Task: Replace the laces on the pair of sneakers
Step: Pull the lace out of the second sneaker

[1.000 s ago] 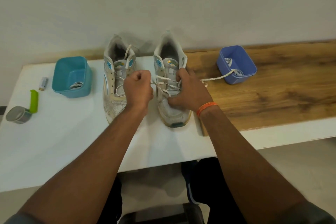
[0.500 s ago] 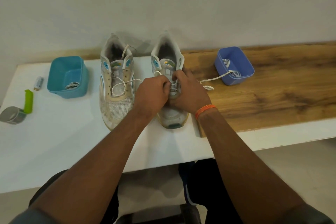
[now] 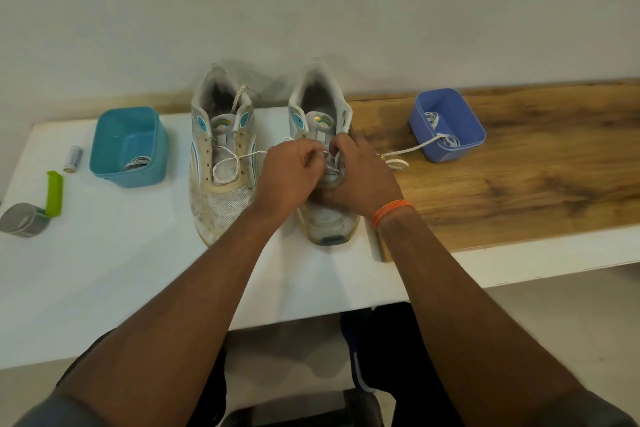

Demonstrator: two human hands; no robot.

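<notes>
Two worn white sneakers stand side by side on the white table, toes toward me. The left sneaker (image 3: 221, 163) has a loose white lace looped over its tongue. Both hands work over the eyelets of the right sneaker (image 3: 325, 218). My left hand (image 3: 289, 177) is curled and pinches a white lace (image 3: 330, 161) at the shoe's middle. My right hand (image 3: 360, 177) grips the shoe's right side, fingers curled at the same lace. Another white lace (image 3: 405, 151) trails from beside my right hand into the blue tub (image 3: 446, 125).
A teal tub (image 3: 128, 146) with something small inside sits left of the sneakers. Further left lie a battery (image 3: 73, 158), a green tool (image 3: 54, 192) and a grey tape roll (image 3: 23, 225). The table's right half is wood-grained (image 3: 519, 177). A wall stands close behind.
My left hand has moved right from between the sneakers onto the right sneaker's laces, meeting my right hand. The view has shifted slightly.
</notes>
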